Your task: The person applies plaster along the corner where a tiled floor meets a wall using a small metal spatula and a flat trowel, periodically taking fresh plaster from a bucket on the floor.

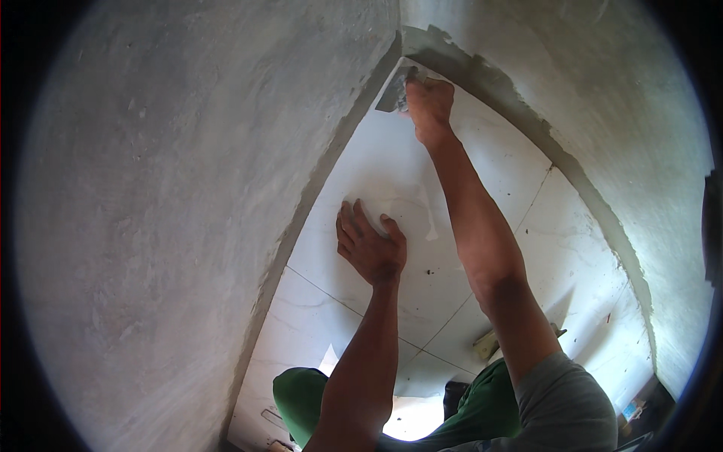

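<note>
My right hand (431, 107) is stretched far forward into the corner, closed around a trowel. The trowel's flat grey blade (391, 96) lies close to the tile at the foot of the left wall; its handle is mostly hidden in my fist. Nearer to me, my left hand (374, 245) rests flat on the white tile floor (376, 162), fingers spread and holding nothing. Dark joint lines divide the large tiles. A damp-looking smear (431, 218) marks the tile to the right of my left hand.
Grey plastered walls rise on the left (166, 188) and right (625, 98), meeting at the far corner. Darker grey mortar (520, 98) runs along the right wall's foot. A yellowish object (484, 345) sits partly behind my right arm. Clutter (634, 410) lies at lower right.
</note>
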`<state>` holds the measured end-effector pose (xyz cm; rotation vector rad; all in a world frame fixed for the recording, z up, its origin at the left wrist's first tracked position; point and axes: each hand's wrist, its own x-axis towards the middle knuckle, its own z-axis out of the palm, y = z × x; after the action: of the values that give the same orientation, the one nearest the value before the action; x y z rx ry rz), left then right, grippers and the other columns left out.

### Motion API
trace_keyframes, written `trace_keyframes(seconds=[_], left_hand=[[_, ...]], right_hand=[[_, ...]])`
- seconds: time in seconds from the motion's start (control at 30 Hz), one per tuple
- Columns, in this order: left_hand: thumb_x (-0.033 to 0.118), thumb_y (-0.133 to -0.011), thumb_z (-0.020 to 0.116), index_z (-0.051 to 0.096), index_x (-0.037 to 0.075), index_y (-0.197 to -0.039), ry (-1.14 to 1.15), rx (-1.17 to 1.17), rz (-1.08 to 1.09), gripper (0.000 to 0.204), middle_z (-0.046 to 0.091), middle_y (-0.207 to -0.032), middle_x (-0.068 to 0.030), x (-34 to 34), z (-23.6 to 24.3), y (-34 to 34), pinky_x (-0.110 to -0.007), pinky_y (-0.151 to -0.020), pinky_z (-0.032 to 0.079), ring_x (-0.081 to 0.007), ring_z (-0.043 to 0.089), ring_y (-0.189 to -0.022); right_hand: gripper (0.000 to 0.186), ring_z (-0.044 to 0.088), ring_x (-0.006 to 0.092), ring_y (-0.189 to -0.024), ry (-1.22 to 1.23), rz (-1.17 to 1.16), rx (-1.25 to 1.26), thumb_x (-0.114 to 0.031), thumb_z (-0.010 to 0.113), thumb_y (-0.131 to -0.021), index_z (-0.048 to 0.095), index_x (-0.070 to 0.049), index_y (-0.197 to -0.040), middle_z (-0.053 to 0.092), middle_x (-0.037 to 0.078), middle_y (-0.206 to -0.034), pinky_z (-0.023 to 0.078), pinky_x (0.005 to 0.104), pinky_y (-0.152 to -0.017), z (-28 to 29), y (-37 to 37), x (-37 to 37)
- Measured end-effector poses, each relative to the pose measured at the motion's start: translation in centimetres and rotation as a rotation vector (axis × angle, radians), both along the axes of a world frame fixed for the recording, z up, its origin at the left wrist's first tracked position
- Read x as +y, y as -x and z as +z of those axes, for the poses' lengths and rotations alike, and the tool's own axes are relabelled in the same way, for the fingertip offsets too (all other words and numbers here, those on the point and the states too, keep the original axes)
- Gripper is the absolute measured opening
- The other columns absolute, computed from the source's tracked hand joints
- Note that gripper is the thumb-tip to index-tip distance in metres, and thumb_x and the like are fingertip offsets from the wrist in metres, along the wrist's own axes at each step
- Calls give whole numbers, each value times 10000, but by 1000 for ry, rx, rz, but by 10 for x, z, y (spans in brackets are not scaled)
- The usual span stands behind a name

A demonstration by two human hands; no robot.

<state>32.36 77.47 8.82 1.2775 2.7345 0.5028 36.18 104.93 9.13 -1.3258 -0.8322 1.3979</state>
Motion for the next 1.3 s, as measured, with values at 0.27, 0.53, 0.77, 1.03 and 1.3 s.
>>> trace_keyframes(seconds=[0.27, 0.53, 0.77, 1.03, 1.3], left_hand=[[308, -971, 603, 495, 71, -1489, -22, 11, -15, 579, 440, -1604, -152, 3, 1, -5, -583, -1135, 382, -361, 411, -1482], [311, -973, 601, 497, 70, -1489, -27, -4, -11, 579, 443, -1599, -157, 0, 6, 1, -583, -1140, 376, -361, 406, -1485], [316, -975, 592, 494, 68, -1492, -20, 3, -16, 582, 439, -1601, -145, 1, 2, 0, -578, -1137, 380, -359, 404, -1489], [326, -978, 590, 496, 75, -1496, -21, 36, -11, 583, 439, -1608, -156, -2, -2, 1, -577, -1137, 383, -356, 399, -1496], [346, -976, 586, 503, 82, -1493, -10, 36, 0, 587, 440, -1609, -150, -5, -4, 3, -569, -1149, 372, -346, 395, -1500]], right_hand=[[246, 701, 246, -841, 2, 53, 11, -154, 736, -900, 708, 54, -1029, 691, 115, -980, 684, 514, -743, -30, 1, 26], [369, 725, 292, -926, 108, -100, -140, -158, 743, -870, 688, 105, -1123, 704, 190, -1111, 695, 518, -726, -8, -22, 33], [450, 695, 310, -993, 70, -53, -40, -118, 708, -891, 566, 111, -1251, 660, 207, -1150, 673, 562, -822, -12, -1, 52], [390, 693, 317, -997, 27, 34, 48, -125, 721, -879, 598, 119, -1158, 668, 232, -1165, 664, 553, -794, 7, -1, 44], [251, 696, 255, -792, 38, 91, -32, -158, 736, -917, 692, 79, -988, 685, 131, -912, 662, 504, -674, -9, 12, -17]])
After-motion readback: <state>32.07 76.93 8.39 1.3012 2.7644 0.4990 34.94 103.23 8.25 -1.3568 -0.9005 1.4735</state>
